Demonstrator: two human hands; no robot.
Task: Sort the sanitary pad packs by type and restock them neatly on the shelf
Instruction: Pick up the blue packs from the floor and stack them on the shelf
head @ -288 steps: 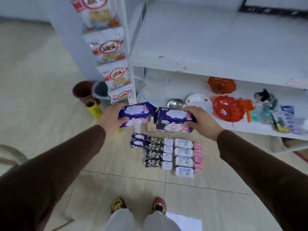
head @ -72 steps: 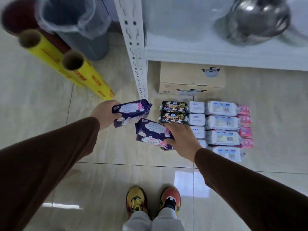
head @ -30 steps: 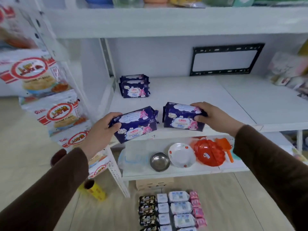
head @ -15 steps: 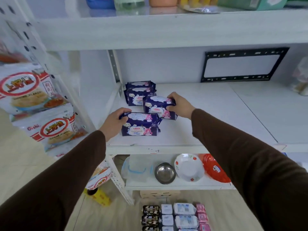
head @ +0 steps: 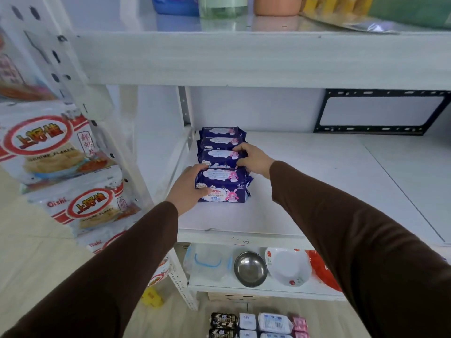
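White shelf (head: 305,181) carries four purple packs (head: 220,135) (one row); left hand (head: 188,189) grips the front, right hand (head: 253,159) the third.

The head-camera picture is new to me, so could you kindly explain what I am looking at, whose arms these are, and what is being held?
There is no machine here: a person wears one wide-angle camera on the head, looking forward and down, so the two arms in brown sleeves are the wearer's own.

In front is a white shelf board of a shelving unit. At its left end stands a row of dark purple sanitary pad packs with pink and white print, running from the back toward the front.

The left hand grips the front purple pack, which sits on the board. The right hand rests on the pack just behind it.

On the shelf below lie a steel bowl and a white dish with red flowers. On the floor, more packs, black, white and pink, wait.
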